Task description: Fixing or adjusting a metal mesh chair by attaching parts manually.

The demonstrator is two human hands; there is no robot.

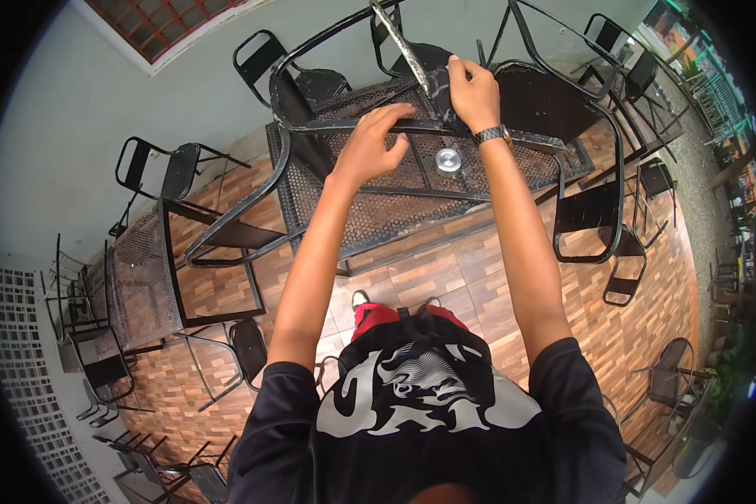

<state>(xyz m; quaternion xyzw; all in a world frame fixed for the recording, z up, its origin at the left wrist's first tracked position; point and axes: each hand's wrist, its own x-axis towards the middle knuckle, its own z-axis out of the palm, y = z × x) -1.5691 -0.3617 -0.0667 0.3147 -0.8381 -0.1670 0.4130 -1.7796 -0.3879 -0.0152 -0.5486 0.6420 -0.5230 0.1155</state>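
My right hand [475,94], with a dark watch at the wrist, grips a dark cloth [441,97] with pale lines. The cloth lies against the worn metal tubing of an upturned black chair [365,125]. My left hand [370,143] is by the same frame, thumb and fingers apart, its fingertips over a tube; whether they touch it I cannot tell. Under the chair is a perforated metal table [378,220]. A small round silver-coloured container [448,161] stands on the table between my forearms.
Another upturned chair [589,208] rests at the table's right side. To the left are a second mesh table [142,283] and a black chair [179,170]. More chairs stand along the wall [88,82] and over the wood-patterned tile floor [428,271].
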